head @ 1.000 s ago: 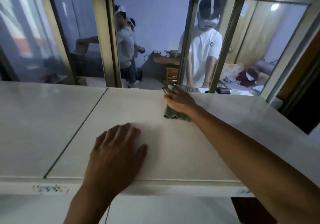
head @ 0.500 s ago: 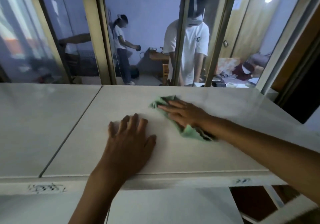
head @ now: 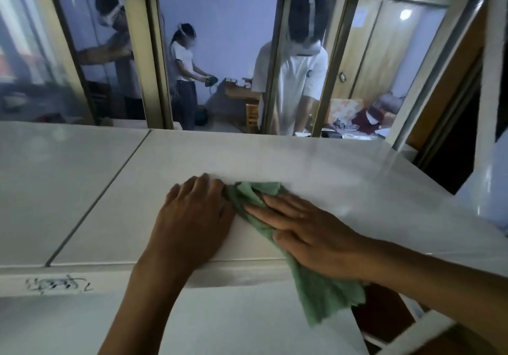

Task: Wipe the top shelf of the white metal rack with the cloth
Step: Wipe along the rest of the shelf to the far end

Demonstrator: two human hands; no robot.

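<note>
My right hand [head: 310, 231] lies flat on the green cloth [head: 275, 233], fingers straight and close together, pressing it down onto the top shelf [head: 192, 159] of the white rack. The cloth sits near the shelf's front edge: its bunched upper part lies on the surface just ahead of my fingertips, and its lower end spills over the front lip and hangs below it, ragged at the bottom. My left hand [head: 192, 220] rests palm down on the shelf just beside the cloth, on the side nearer the seam [head: 99, 198] that divides the shelf top; its fingers lie straight and together, and their tips touch the cloth's bunched edge. The heel of that hand sits at the shelf's front lip. On the lip, further past the seam, there is a dark scrawl [head: 59, 284]. Behind the shelf's far edge stands a framed window [head: 156, 52], and through its glass I see three people standing in a room.
</note>
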